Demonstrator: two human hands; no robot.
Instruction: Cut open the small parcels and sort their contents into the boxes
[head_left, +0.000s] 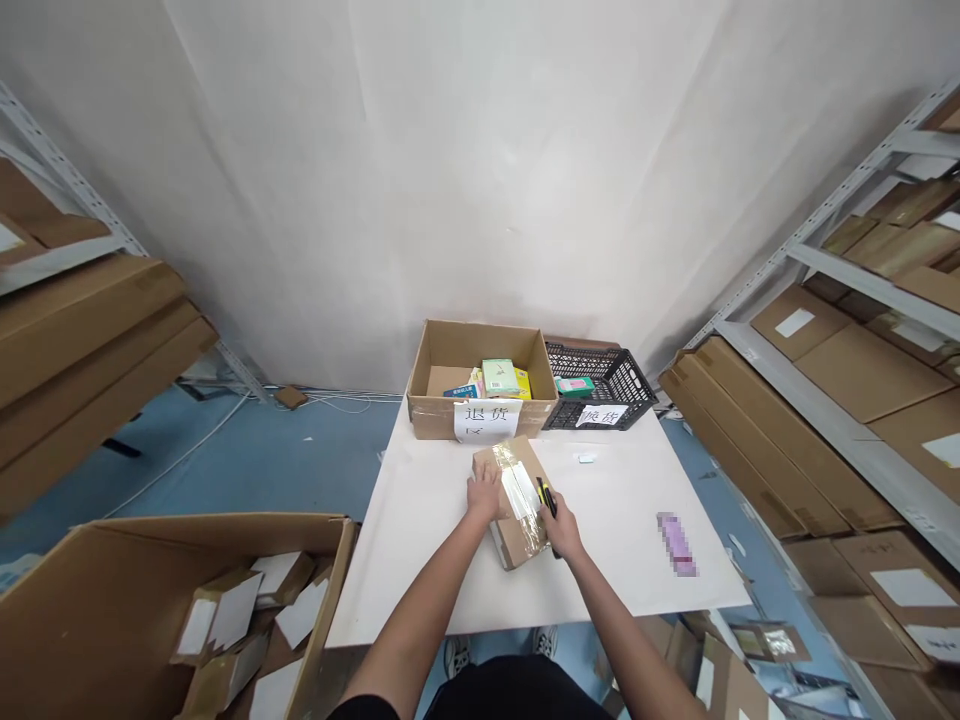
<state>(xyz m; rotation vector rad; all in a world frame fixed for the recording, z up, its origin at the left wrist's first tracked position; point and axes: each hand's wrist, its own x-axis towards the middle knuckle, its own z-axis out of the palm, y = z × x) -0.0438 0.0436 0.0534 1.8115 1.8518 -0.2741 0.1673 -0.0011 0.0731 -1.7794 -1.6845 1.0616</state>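
Illumination is bright, even and diffuse, and comes from overhead. The white wall (480,180) and the white surface (622,520) reflect strongly and approach overexposure. Shadows are faint and soft-edged. The tape (519,492) on the parcel (517,545) shows specular glare. Wide-angle distortion bends the shelves (825,270) at both edges and tilts them inward. Focus is adequate at centre, but the cutter (546,497) in the right hand (564,530) resolves softly. One purple item (677,543) is pixelated.
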